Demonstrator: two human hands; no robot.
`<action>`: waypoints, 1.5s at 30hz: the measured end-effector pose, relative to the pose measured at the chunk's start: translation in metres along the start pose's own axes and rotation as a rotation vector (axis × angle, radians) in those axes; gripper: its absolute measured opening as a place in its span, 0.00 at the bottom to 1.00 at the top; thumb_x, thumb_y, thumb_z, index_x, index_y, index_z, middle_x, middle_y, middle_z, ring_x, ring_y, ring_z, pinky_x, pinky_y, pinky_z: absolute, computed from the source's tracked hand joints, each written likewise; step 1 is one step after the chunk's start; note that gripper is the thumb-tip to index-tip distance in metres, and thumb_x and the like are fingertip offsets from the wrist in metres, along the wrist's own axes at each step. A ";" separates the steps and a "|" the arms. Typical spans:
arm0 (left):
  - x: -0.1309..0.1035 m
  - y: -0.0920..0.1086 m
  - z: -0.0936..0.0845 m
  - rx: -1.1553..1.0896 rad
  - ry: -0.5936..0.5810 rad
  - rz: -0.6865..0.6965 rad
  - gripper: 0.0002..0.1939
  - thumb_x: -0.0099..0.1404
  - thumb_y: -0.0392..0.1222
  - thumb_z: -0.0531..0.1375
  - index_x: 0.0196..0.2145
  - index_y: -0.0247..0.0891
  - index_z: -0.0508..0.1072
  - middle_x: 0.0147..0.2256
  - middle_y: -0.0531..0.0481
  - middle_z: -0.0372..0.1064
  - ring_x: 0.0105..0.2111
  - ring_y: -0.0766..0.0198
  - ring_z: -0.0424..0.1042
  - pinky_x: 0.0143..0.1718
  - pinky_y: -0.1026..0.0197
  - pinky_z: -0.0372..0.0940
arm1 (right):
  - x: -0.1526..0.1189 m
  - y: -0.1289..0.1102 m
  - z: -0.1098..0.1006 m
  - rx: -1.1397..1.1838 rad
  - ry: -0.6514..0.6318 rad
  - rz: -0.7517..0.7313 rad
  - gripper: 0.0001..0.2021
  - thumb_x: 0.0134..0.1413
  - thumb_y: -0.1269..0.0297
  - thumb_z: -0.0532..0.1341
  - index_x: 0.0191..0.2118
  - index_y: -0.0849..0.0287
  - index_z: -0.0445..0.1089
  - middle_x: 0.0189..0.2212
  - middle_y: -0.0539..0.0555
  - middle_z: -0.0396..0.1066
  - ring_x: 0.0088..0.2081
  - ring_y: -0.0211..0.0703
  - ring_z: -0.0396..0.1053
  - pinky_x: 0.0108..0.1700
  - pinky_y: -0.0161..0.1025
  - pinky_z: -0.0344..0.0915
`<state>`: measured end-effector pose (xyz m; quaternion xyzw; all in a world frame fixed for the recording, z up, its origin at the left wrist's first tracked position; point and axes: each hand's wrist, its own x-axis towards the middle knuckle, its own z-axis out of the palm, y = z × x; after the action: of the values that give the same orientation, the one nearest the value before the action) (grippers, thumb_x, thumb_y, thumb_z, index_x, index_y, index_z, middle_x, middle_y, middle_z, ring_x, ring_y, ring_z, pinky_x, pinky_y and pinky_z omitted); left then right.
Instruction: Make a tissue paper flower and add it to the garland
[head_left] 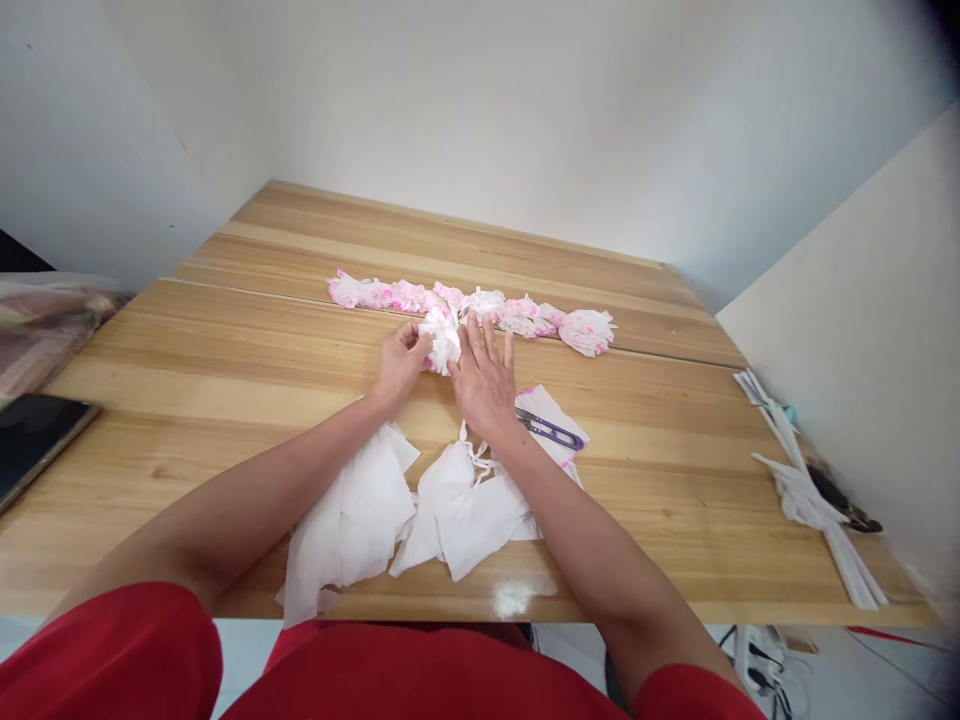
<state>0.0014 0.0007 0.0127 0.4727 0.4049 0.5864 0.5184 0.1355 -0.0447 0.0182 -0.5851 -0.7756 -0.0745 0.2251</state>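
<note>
My left hand (403,362) is closed, thumb and fingers pinching the edge of a white ruffled paper or cloth piece (439,337). Stretched out flat, my right hand (484,374) rests against the right side of that piece with its fingers apart. Just behind both hands lies a row of crumpled white-and-pink ruffled bunches (587,332), running left to right. Whether the pinched piece joins this row, I cannot tell. Thin white sheets (352,535) and white strings (478,462) lie under and between my forearms. Purple-handled thread snips (551,428) sit right of my right wrist, on a pink-marked white sheet (546,402).
The wooden table (660,480) meets walls at the back and right. A phone (37,440) and a clear plastic bag (52,320) are at the left. White strips (814,500) lie along the right edge beside a dark object (836,492). Below stands a power strip (750,655) with cords.
</note>
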 end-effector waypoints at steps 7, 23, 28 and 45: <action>0.002 -0.002 0.000 -0.001 0.009 0.004 0.11 0.55 0.40 0.61 0.23 0.37 0.61 0.19 0.59 0.59 0.18 0.75 0.59 0.19 0.71 0.59 | 0.001 0.002 0.001 0.010 -0.017 0.002 0.28 0.65 0.68 0.49 0.69 0.63 0.47 0.70 0.59 0.44 0.71 0.50 0.34 0.69 0.60 0.27; 0.005 -0.007 -0.001 0.037 0.014 0.015 0.09 0.55 0.41 0.60 0.24 0.37 0.63 0.21 0.58 0.60 0.20 0.73 0.60 0.21 0.70 0.58 | 0.000 0.009 -0.003 0.223 0.237 0.111 0.20 0.69 0.61 0.44 0.60 0.55 0.62 0.52 0.56 0.72 0.58 0.46 0.63 0.68 0.56 0.35; 0.006 -0.012 -0.001 0.077 -0.011 0.043 0.07 0.56 0.38 0.58 0.24 0.37 0.63 0.21 0.58 0.59 0.20 0.72 0.60 0.21 0.68 0.58 | 0.000 0.014 0.000 0.301 0.277 0.109 0.17 0.66 0.55 0.51 0.54 0.57 0.66 0.42 0.57 0.75 0.46 0.46 0.70 0.59 0.49 0.51; -0.002 -0.006 0.000 0.480 -0.129 0.309 0.08 0.61 0.40 0.61 0.38 0.35 0.70 0.33 0.49 0.70 0.32 0.64 0.67 0.34 0.64 0.62 | 0.001 0.023 0.016 0.442 0.310 0.193 0.10 0.58 0.61 0.56 0.28 0.57 0.68 0.25 0.50 0.70 0.30 0.43 0.65 0.38 0.41 0.58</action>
<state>0.0030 -0.0002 0.0070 0.6743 0.4215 0.5144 0.3211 0.1530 -0.0306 0.0010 -0.5744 -0.6700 0.0297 0.4692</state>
